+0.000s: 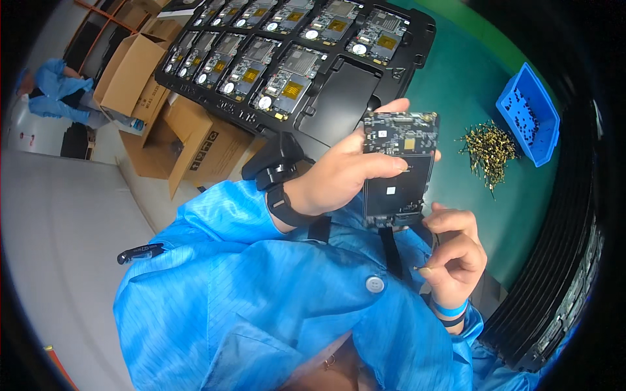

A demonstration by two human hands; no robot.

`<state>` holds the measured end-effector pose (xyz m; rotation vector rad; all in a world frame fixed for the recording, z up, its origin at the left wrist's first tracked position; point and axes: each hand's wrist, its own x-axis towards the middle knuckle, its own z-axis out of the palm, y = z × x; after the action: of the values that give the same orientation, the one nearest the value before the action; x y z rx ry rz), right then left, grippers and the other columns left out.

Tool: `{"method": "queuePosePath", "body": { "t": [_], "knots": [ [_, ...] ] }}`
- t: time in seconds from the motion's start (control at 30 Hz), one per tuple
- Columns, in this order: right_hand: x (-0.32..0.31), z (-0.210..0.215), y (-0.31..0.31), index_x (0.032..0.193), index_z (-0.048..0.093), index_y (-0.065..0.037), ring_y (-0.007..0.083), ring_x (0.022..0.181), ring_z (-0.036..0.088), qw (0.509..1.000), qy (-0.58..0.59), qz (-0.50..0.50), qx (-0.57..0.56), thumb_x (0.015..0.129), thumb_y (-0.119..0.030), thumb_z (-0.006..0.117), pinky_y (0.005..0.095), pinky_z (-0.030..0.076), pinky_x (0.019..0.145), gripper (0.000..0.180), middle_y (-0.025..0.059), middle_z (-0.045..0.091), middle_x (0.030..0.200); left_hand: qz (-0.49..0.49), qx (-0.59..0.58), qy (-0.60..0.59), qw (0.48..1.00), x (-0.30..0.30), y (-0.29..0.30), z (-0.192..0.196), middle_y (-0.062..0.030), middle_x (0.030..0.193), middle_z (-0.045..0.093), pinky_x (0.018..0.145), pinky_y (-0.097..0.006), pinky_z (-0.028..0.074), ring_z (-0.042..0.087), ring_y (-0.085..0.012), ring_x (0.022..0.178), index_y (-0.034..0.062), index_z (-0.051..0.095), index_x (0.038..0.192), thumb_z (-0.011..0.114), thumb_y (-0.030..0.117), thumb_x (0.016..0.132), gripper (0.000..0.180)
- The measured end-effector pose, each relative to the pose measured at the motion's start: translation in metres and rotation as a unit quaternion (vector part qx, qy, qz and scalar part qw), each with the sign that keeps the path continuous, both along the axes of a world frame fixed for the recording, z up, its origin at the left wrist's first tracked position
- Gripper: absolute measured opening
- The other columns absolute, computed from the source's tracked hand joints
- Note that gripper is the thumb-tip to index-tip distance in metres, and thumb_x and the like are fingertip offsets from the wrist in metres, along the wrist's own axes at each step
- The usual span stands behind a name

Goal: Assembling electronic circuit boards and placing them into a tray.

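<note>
My left hand (344,168) grips a black phone-like device (399,199) with a bare circuit board at its far end. The thumb lies across its face, and the fingers wrap behind it. Just below and to the right, my right hand (458,251) has its fingertips pinched on a small thin part (418,268), too small to make out fully. A pile of small gold-and-black parts (488,150) lies on the green table, right of the device.
Beyond my left hand a black tray (417,49) holds rows of circuit-board assemblies. A blue bin (544,133) with small black pieces stands right. Stacked black trays (554,260) line the right edge. Cardboard boxes (195,140) and a person in blue (62,91) are at left.
</note>
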<state>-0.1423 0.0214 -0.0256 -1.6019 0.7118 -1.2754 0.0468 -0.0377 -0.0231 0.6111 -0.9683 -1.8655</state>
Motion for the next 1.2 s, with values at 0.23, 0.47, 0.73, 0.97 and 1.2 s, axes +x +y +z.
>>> {"method": "queuePosePath", "body": {
  "t": [0.23,0.47,0.73,0.97,1.2],
  "knots": [
    [-0.007,-0.006,-0.004,0.076,0.052,-0.003,0.0206,0.101,0.047,0.983,-0.071,-0.113,0.126,0.074,-0.009,0.065,0.0335,0.036,0.089,0.014,0.0131,0.050,0.107,-0.055,0.019,-0.016,0.998,-0.001,-0.002,-0.005,-0.0166,0.114,0.053,0.089,-0.035,0.042,0.053,-0.0223,0.103,-0.0044,0.042,0.120,0.046,0.006,0.081,0.040],
    [-0.004,-0.010,-0.007,0.076,0.052,-0.002,0.0203,0.100,0.049,0.980,-0.067,-0.102,0.155,0.075,-0.004,0.063,0.0332,0.037,0.089,0.011,0.0120,0.050,0.108,-0.055,0.050,-0.022,0.997,0.000,-0.001,-0.006,-0.0154,0.112,0.054,0.087,-0.033,0.043,0.054,-0.0211,0.101,-0.0039,0.043,0.119,0.046,0.005,0.081,0.039],
    [-0.012,0.004,-0.012,0.077,0.053,-0.003,0.0206,0.099,0.052,0.979,-0.026,-0.143,0.142,0.075,-0.001,0.062,0.0333,0.039,0.089,0.010,0.0135,0.051,0.111,-0.161,-0.095,-0.268,0.945,-0.005,-0.003,0.002,-0.0046,0.101,0.058,0.080,-0.025,0.044,0.054,-0.0094,0.091,-0.0001,0.047,0.115,0.058,0.012,0.082,0.036],
    [-0.012,0.012,-0.009,0.078,0.053,-0.001,0.0182,0.091,0.054,0.977,0.022,-0.160,0.138,0.074,0.000,0.061,0.0292,0.041,0.082,0.008,0.0128,0.053,0.106,-0.167,-0.215,-0.308,0.912,-0.011,0.001,-0.002,-0.0106,0.089,0.060,0.070,-0.030,0.045,0.056,-0.0142,0.081,-0.0009,0.050,0.105,0.054,0.022,0.086,0.030],
    [-0.010,0.012,-0.010,0.078,0.055,0.001,0.0111,0.081,0.052,0.978,0.051,-0.134,0.154,0.074,0.003,0.061,0.0228,0.041,0.074,0.008,0.0104,0.055,0.098,-0.183,-0.300,-0.374,0.858,-0.013,0.004,-0.002,-0.0166,0.083,0.058,0.065,-0.035,0.044,0.059,-0.0292,0.075,0.0002,0.049,0.099,0.053,0.017,0.082,0.024]
  ]
}}
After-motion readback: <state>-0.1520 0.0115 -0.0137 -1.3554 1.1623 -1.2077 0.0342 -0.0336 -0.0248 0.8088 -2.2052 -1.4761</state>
